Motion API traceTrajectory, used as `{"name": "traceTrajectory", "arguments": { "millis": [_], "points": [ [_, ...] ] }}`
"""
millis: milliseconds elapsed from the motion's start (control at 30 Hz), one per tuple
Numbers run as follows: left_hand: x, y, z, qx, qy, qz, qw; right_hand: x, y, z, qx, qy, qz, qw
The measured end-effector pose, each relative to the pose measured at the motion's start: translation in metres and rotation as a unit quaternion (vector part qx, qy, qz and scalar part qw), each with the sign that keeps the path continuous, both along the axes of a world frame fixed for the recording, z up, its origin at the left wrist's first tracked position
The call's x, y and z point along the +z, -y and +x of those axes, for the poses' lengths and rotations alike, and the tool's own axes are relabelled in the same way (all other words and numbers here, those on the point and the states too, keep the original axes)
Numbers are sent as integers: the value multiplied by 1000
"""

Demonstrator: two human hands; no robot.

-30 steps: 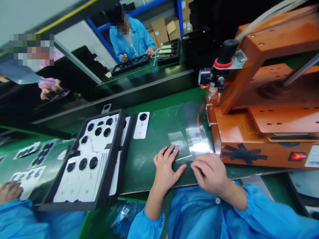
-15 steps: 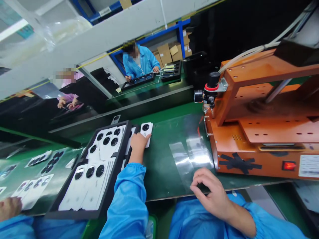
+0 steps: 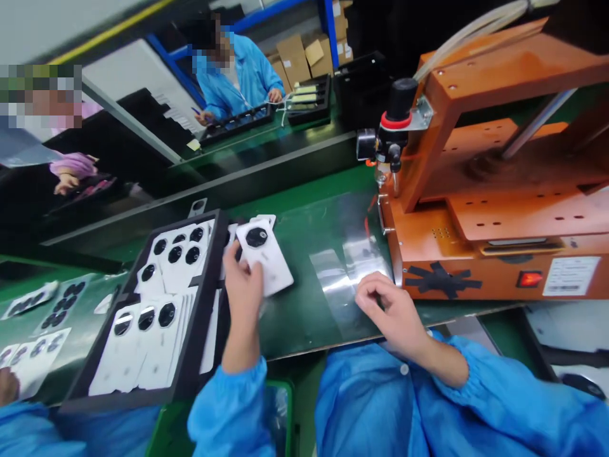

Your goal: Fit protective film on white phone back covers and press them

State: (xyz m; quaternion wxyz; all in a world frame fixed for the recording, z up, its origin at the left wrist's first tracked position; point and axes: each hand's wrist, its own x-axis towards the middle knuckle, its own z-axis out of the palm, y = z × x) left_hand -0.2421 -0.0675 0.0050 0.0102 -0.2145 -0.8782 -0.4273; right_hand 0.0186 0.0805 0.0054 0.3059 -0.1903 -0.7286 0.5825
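My left hand (image 3: pixel 242 285) is closed on a white phone back cover (image 3: pixel 271 260) with a black round camera window. It holds the cover tilted, just right of the black tray (image 3: pixel 197 317). Inside that tray lie several like covers (image 3: pixel 159 343) in overlapping stacks. Behind the held cover, more white covers (image 3: pixel 228 238) show in part along the tray's right side. My right hand (image 3: pixel 394 317) hovers by the table's front edge, fingers curled and thumb against the forefinger, with nothing visible in it. Clear film sheets (image 3: pixel 328 273) lie just beyond it.
An orange press machine (image 3: pixel 457 254) with a lit red switch stands at the right. At the left, a co-worker's hand (image 3: pixel 8 386) rests by white pieces (image 3: pixel 35 355) and a sheet of black discs (image 3: pixel 64 304). Across a partition, two people sit working.
My left hand has picked up the phone back cover from beside the tray and brought it nearer, tilting it. My right hand stays curled near the film sheets. The view has shifted.
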Motion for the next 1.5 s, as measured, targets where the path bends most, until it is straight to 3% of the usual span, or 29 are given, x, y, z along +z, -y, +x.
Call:
{"name": "traceTrajectory", "arguments": {
  "millis": [133, 200, 267, 367, 533, 667, 833, 1500],
  "points": [
    [-36, 21, 100, -91, 153, 52, 983, 0, -4, -28, -6, 26, -53, 998],
    [-46, 25, 135, -79, 148, 25, 985, -6, -4, -41, -4, 41, -61, 997],
    [-48, 28, 154, -53, 66, -59, 995, -13, -5, -50, -9, 54, -57, 997],
    [-46, 36, 158, -68, -83, -147, 983, -21, -9, -57, -23, 67, -32, 997],
    [-58, 52, 164, -219, -202, -155, 942, -26, -16, -66, -26, 99, 24, 994],
    [-71, 51, 178, -207, -212, -161, 941, -19, -9, -76, 9, 178, 90, 980],
    [-71, 49, 181, -203, -189, -152, 949, -16, 2, -86, 52, 234, 127, 962],
    [-69, 49, 180, -197, -189, -140, 952, -29, -1, -87, 52, 236, 216, 946]
  ]
}}
